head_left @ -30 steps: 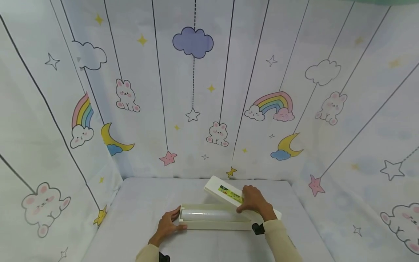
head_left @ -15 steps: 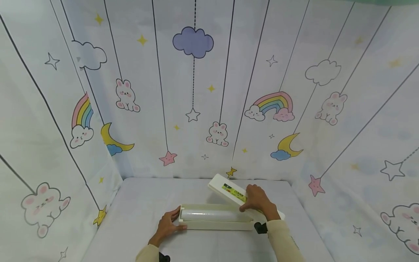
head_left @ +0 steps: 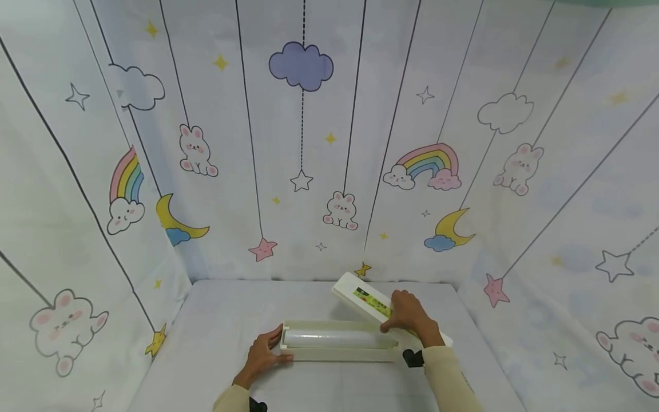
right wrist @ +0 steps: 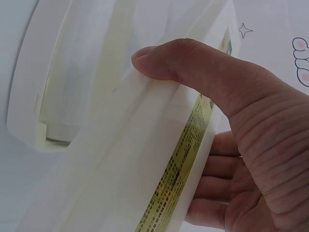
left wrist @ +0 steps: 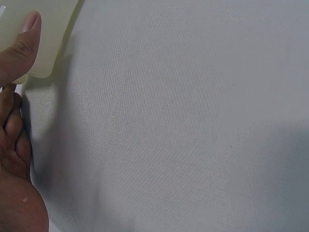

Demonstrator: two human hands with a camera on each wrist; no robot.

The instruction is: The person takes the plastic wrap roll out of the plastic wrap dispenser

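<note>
In the head view, a long cream plastic box [head_left: 340, 356] lies on the white cloth-covered worktop [head_left: 231, 309], its long axis running left to right, with a pale, shiny cylindrical roll [head_left: 337, 337] inside. The left hand [head_left: 264, 352] grips its left end. The right hand [head_left: 409, 316] grasps a long white plastic lid with a yellow-green label [head_left: 366, 306], which slants from far left to near right, crossing the box's right end. The box's open top lies left of the right grip and toward the person; that hand is nearer its right end.

In the left wrist view, the thumb lies against the cream wall, the other fingers bent below.

In the right wrist view, thumb and fingers pinch the lid; the box lies on the thumb side. Whether lid and box touch, I cannot tell.
</note>
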